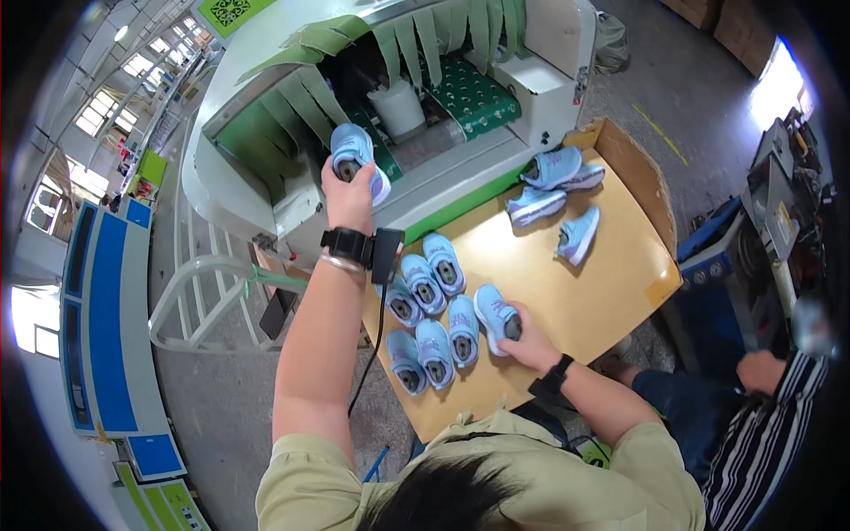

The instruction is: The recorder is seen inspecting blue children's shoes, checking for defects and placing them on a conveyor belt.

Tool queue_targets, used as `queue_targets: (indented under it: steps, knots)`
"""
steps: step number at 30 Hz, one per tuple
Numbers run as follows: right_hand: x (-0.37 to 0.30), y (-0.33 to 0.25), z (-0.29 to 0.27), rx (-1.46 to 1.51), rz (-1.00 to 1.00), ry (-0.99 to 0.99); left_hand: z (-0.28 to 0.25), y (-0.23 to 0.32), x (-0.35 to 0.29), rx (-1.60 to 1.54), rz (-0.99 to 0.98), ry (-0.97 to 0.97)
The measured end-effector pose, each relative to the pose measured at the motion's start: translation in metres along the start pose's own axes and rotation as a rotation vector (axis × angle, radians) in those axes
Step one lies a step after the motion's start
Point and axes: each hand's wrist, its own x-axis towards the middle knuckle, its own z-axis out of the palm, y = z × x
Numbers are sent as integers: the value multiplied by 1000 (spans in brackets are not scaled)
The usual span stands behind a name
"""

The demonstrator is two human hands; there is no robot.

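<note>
My left hand (348, 198) is closed round the heel of a light blue sneaker (354, 146), raised at the opening of a large machine (217, 97). Over the table (549, 323), my right hand (531, 342) grips another light blue sneaker (492, 310) by its heel, beside a group of matching sneakers (434, 350). Dark inserts show inside several of them. Toward the far right of the table lies a loose cluster of the same sneakers (553, 168), with a single sneaker (580, 234) nearer to me.
Green strips (403, 49) hang across the machine's opening, above a perforated green belt (474, 97) and a white bucket (398, 108). Cardboard (633, 168) edges the table's far right. A person in a striped garment (761, 434) is close on my right. A white rail (208, 270) stands left.
</note>
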Motion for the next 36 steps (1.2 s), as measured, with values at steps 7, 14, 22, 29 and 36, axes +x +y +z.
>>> queue_targets:
  steps: [7,14,22,29,36]
  knots:
    - [81,-138,-102,-193,-501,482,12,-34,55,231,180,77]
    - [276,-222,-100,-619,-550,741,-16,-37,-88,452,310,-290]
    - [258,-63,-75,-596,-323,800,-48,-60,-145,627,73,-424]
    - [155,16,-90,-865,-156,469,21,-73,-139,585,219,-692]
    - [96,1,-86,-455,-481,-141,100,-151,-170,432,-79,-984]
